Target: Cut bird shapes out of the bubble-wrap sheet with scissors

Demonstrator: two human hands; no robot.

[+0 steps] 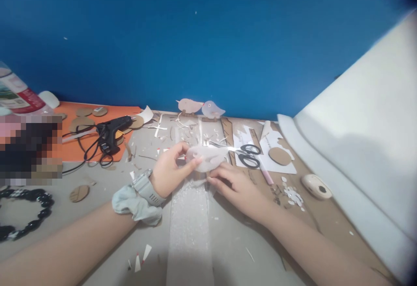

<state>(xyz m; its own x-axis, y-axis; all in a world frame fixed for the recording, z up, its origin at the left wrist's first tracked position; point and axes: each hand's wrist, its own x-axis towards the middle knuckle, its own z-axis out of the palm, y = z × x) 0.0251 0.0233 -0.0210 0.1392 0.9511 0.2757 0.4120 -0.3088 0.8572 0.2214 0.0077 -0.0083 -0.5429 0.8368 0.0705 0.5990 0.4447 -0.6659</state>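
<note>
A pale bird cutout [207, 157] is pinched between the thumb and fingers of my left hand [168, 168], over a long whitish textured strip [190, 234]. My right hand [236, 186] has its fingertips bent together at the bird's lower edge and a small base piece under it. What those fingertips hold, if anything, is hidden. Just beyond the right hand lie scissors with black handles [250, 155]. Farther back, against the blue wall, stand a pinkish bird cutout [190, 105] and a pale bluish one [213, 109], side by side.
On the left, a black glue gun [112, 134] with its cord rests on an orange sheet [73, 147] beside cardboard discs. A bottle [22, 94] and a black beaded bracelet [42, 212] are there too. Paper scraps, a cardboard disc [280, 156] and a cream oval object [316, 186] lie right.
</note>
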